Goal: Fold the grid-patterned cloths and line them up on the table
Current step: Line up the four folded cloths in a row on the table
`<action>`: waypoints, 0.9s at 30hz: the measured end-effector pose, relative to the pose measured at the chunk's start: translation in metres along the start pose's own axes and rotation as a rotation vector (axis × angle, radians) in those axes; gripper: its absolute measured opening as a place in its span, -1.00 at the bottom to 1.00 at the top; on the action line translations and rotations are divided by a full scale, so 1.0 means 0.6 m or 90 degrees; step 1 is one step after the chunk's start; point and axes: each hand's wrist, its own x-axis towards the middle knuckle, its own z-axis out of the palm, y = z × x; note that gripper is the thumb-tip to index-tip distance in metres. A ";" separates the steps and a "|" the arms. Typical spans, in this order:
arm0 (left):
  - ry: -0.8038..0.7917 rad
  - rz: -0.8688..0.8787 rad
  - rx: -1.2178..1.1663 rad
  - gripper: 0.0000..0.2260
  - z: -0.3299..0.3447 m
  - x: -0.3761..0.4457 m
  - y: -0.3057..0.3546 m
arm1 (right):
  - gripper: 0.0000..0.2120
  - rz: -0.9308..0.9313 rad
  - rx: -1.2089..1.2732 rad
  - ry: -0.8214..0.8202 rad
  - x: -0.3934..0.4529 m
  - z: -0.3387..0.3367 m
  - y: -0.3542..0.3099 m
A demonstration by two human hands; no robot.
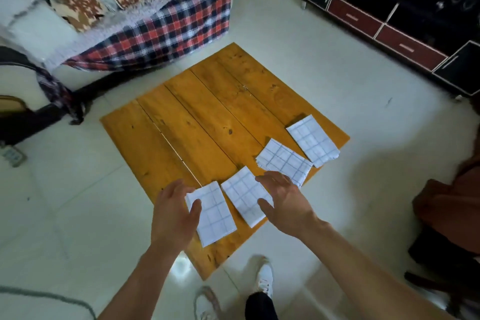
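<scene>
**Four folded cloths in a row along the surface's lower-right edge**

Four grid-patterned cloths lie folded on the wooden surface (197, 122), strung in a diagonal line from lower centre of the frame toward the right. The first cloth (214, 215) sits lowest, its left edge partly covered by the left hand (175, 213), whose thumb lies over the fabric; fingers are spread and relaxed, the grip open, and whether the palm touches the cloth cannot be told. The second cloth (242, 196) lies just beside the first, its right part hidden under the right hand (284, 201), also spread with an open grip, holding nothing. That hand's fingertips also cover the near corner of the third cloth (284, 161), whose layered edges show at its left end. The fourth cloth (313, 140) lies clear of both hands, its corner reaching the surface's right edge.

The row hugs the lower-right edge; the upper and left boards are bare wood. Pale floor tiles (324, 73) ring the surface on all sides. A bed with a plaid cover (166, 31) is cut off at upper left, a dark cabinet (389, 8) at upper right, and a brown shape at the right edge is too cropped to identify. Two white shoes (265, 278) show at the bottom, one blurred.
</scene>
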 end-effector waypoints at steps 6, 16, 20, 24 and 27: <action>0.072 0.021 -0.027 -0.81 -0.118 -0.083 0.047 | -0.54 -0.037 0.006 0.075 -0.086 -0.104 -0.067; 0.101 0.006 -0.030 -0.77 -0.206 -0.245 0.098 | -0.55 -0.071 -0.035 0.103 -0.214 -0.203 -0.143; 0.146 -0.044 -0.044 -0.76 -0.203 -0.284 0.096 | -0.53 -0.097 -0.034 0.099 -0.226 -0.219 -0.148; 0.176 -0.077 -0.030 -0.74 -0.182 -0.293 0.118 | -0.53 -0.134 -0.020 0.092 -0.226 -0.240 -0.122; 0.185 -0.107 -0.016 -0.74 -0.152 -0.297 0.161 | -0.52 -0.151 -0.004 0.087 -0.218 -0.262 -0.081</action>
